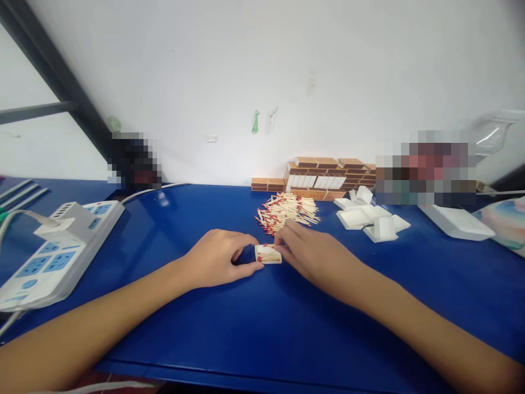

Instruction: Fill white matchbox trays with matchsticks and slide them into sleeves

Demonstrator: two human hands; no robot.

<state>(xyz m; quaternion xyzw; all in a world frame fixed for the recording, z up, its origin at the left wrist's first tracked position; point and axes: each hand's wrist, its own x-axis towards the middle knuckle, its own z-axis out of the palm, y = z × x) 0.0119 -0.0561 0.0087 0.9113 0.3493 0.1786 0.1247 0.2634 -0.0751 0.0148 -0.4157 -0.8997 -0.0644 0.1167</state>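
On the blue tabletop, a small white matchbox tray (268, 256) lies between my hands with a few red-headed matches inside. My left hand (223, 254) grips its left end between thumb and forefinger. At the tray's right end, the fingers of my right hand (301, 243) are pinched together on a match (268, 245) along the far side; its tail is hidden by the fingertips. Just behind lies a loose heap of matches (289, 210) with red heads. Several empty white trays (367, 216) are scattered to the right of the heap.
Brown matchboxes (315, 178) are stacked against the white wall. A white power strip (57, 257) with plugs and cables occupies the left side. At right rest a white box-shaped object (457, 221) and a colourful item (506, 224). Two blurred patches hide things at the back.
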